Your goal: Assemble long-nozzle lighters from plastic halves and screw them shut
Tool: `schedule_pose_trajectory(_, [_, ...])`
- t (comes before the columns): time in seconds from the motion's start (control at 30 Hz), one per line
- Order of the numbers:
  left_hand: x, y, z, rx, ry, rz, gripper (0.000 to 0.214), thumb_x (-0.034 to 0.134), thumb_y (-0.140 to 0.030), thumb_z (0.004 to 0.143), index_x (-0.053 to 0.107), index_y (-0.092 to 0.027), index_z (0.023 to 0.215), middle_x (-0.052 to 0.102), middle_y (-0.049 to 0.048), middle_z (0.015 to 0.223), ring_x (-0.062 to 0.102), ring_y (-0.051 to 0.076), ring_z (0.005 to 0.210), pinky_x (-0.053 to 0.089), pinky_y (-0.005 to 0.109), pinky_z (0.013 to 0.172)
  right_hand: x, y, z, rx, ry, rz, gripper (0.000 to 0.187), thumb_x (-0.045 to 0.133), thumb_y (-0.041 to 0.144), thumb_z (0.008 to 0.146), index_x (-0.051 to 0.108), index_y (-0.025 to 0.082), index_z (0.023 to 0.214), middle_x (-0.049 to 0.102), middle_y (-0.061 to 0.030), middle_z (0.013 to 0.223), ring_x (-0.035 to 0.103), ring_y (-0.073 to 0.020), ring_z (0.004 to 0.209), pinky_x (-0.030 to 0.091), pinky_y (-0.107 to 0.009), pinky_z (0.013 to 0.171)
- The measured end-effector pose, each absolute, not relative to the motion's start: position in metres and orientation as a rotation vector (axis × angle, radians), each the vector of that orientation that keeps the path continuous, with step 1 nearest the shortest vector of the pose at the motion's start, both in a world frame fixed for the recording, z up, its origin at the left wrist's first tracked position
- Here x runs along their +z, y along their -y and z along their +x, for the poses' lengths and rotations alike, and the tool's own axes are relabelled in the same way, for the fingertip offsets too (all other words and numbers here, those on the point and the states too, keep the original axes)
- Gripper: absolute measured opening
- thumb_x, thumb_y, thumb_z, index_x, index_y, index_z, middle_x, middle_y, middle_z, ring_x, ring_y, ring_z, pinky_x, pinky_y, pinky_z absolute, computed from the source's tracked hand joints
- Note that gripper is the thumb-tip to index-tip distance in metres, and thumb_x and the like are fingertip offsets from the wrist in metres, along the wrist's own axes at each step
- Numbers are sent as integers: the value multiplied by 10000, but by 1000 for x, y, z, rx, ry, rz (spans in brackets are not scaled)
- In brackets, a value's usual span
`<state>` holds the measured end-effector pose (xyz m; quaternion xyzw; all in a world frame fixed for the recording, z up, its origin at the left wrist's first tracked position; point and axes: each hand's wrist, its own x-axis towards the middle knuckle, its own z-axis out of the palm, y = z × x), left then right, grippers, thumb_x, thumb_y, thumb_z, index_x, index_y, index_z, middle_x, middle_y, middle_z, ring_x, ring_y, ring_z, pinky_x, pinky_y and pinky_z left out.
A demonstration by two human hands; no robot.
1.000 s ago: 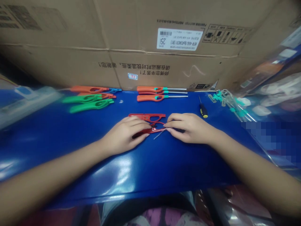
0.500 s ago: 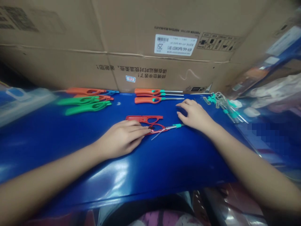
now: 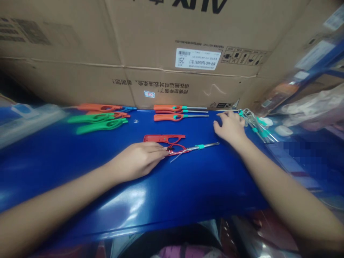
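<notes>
My left hand [image 3: 142, 157] is closed on the back end of a red lighter casing half [image 3: 183, 150], which lies on the blue table. A metal lighter tube [image 3: 211, 144] with a teal collar [image 3: 200, 147] extends from that casing, and a thin clear hose [image 3: 176, 157] sticks out beside it. Just behind lies another red casing half [image 3: 156, 138]. My right hand [image 3: 231, 127] is raised at the back right, holding nothing, its thumb and fingers apart. Close to its right sits a pile of metal tubes with teal collars [image 3: 256, 125].
Assembled orange lighters [image 3: 163, 117] lie along the back. Green casing parts [image 3: 103, 125] and orange ones [image 3: 96, 107] lie at the left, near a plastic bag [image 3: 34, 116]. A large cardboard box [image 3: 150, 43] walls off the table's back edge.
My right hand has moved right and back, away from the metal tube toward the pile of tubes. My left hand stays on the red casing half. The view has tilted up slightly.
</notes>
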<state>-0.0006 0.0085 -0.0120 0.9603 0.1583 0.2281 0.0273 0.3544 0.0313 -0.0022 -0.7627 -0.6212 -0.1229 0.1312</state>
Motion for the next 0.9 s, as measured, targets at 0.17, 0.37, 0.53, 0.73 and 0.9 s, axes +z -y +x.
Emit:
schedule_pose_trajectory(0.17, [-11,-11,-4,682,-496,2979,297,515,-169,1000,701,-201,1229,754,59,1200,726,213,1092,614,361,958,0,-45,395,-252,1574,-2469,549,368,364,971,574,108,1411,447,-213,1553,409,-450,1393,284,-703,1123])
schedule_pose_trajectory(0.37, [-13,-13,-8,728,-488,2995,300,523,-166,990,693,-178,1237,747,71,1214,725,217,1089,617,366,959,-8,-55,428,-65,1559,-2565,600,280,354,1000,429,159,1547,309,-112,1665,272,-390,1522,126,-777,1170])
schedule_pose_trajectory(0.53, [-14,-11,-7,722,-517,3005,325,536,-185,983,677,-197,1277,731,56,1252,699,227,1147,596,382,1002,-11,-57,424,-44,1617,-2558,582,350,361,987,462,184,1530,460,-145,1578,369,-409,1475,92,-814,1141])
schedule_pose_trajectory(0.73, [-13,-12,-6,675,-554,2995,330,532,-198,990,663,-210,1293,728,51,1251,682,224,1163,579,382,1018,-1,-57,422,-108,1643,-2523,614,480,240,898,487,112,1499,679,-225,1294,616,-404,1229,376,-646,1103])
schedule_pose_trajectory(0.9, [-12,-12,-5,690,-547,3002,317,527,-205,998,663,-214,1284,734,51,1237,684,226,1153,577,382,1001,0,-55,433,-223,1640,-2469,615,502,160,816,561,153,1429,607,-206,1384,557,-377,1269,457,-527,1020])
